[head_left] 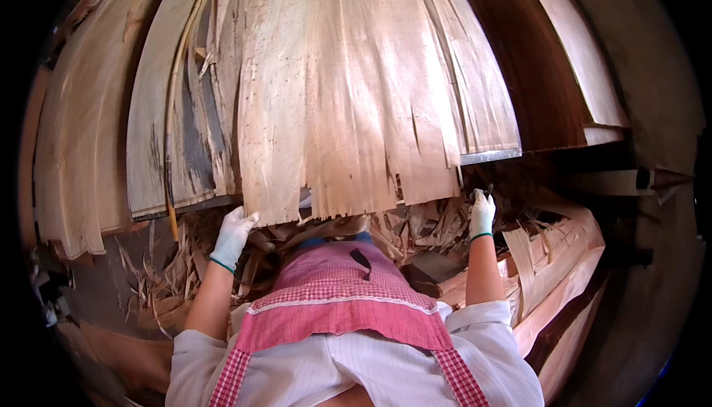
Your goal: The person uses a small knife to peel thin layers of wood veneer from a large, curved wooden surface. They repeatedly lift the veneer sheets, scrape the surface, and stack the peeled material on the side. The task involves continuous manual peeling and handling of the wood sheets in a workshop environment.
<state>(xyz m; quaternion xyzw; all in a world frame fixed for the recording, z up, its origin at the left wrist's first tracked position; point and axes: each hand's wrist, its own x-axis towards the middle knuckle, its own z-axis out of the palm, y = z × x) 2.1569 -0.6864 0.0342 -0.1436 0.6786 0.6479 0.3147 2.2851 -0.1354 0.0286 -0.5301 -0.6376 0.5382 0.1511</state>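
Note:
A large thin sheet of pale wood veneer (348, 96) lies on a table in front of me, its near edge ragged and split. My left hand (234, 233), in a white glove, grips the sheet's near left corner. My right hand (481, 213), also gloved in white, holds the torn near edge at the right. Both forearms come up from below, on either side of my pink checked apron (341, 296).
More veneer sheets (159, 110) lie to the left on the table. Broken veneer scraps (415, 229) are piled below the table edge. A stack of veneer strips (564, 259) sits at the lower right. A dark reddish board (534, 66) runs along the right.

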